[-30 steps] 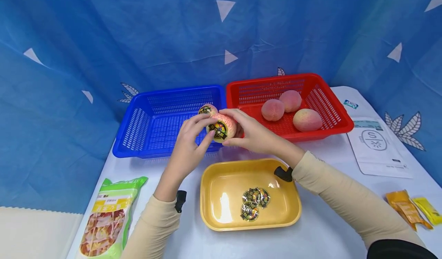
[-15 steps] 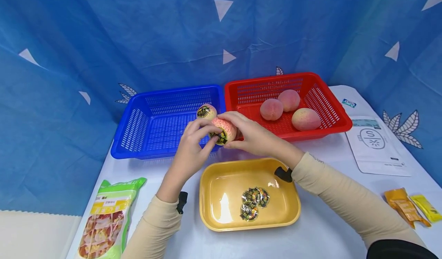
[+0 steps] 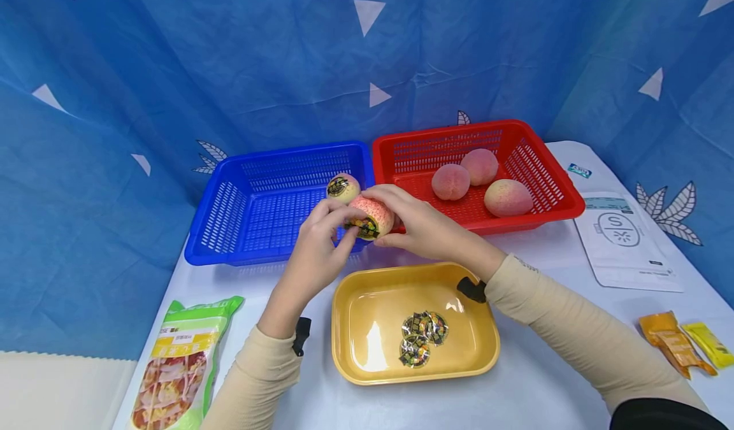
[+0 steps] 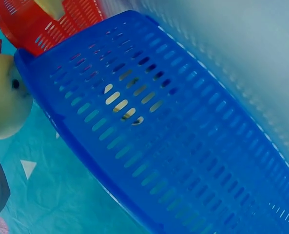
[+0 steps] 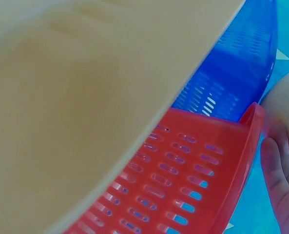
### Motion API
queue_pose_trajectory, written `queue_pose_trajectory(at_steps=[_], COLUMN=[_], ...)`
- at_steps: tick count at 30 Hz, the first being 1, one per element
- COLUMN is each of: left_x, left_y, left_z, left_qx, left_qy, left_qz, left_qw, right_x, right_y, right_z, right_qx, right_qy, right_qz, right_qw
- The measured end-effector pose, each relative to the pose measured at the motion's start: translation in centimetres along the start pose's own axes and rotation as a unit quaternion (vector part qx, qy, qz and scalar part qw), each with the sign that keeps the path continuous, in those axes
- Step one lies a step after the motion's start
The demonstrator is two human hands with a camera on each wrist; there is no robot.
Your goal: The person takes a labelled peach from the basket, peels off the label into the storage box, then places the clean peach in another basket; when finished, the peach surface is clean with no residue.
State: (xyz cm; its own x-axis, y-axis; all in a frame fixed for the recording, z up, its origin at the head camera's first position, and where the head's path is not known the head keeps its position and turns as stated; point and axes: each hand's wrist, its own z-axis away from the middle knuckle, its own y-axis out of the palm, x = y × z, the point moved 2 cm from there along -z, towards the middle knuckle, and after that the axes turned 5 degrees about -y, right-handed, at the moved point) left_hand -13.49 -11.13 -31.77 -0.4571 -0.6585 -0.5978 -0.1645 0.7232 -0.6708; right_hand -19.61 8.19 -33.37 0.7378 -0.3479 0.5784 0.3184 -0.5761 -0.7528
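We hold the peach (image 3: 371, 216) in both hands, left hand (image 3: 314, 251) and right hand (image 3: 421, 226) curled round it (soft, light, bruisable); grip flanks, clear of sticker (image 3: 366, 228).

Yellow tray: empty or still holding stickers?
Not empty. Three round stickers lie clustered on the floor of the yellow tray, seen in the head view.

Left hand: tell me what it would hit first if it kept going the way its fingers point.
The left hand already touches the stickered peach held with the right hand. Beyond that, probably the red basket, though depth is unclear.
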Motion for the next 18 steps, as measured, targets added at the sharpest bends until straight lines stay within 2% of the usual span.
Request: queue_pose_trajectory(at_steps=[6,9,18], left_x=[0.3,0.3,-0.8], left_y=[0.0,0.2,0.6], left_z=[0.2,0.2,0.2], left_qx=[0.034,0.046,0.025], left_qy=[-0.033,-0.039,-0.046], left_qz=[0.020,0.037,0.087], left_qw=[0.9987,0.9975,0.9948], right_x=[-0.1,-0.3,-0.4], right_y=[-0.3,-0.5,-0.9], right_z=[0.2,0.4,1.0], right_qx=[-0.015,-0.024,-0.036], right_qy=[0.001,0.003,0.004], right_qz=[0.003,-0.002,0.000], right_qw=[1.000,1.000,0.999])
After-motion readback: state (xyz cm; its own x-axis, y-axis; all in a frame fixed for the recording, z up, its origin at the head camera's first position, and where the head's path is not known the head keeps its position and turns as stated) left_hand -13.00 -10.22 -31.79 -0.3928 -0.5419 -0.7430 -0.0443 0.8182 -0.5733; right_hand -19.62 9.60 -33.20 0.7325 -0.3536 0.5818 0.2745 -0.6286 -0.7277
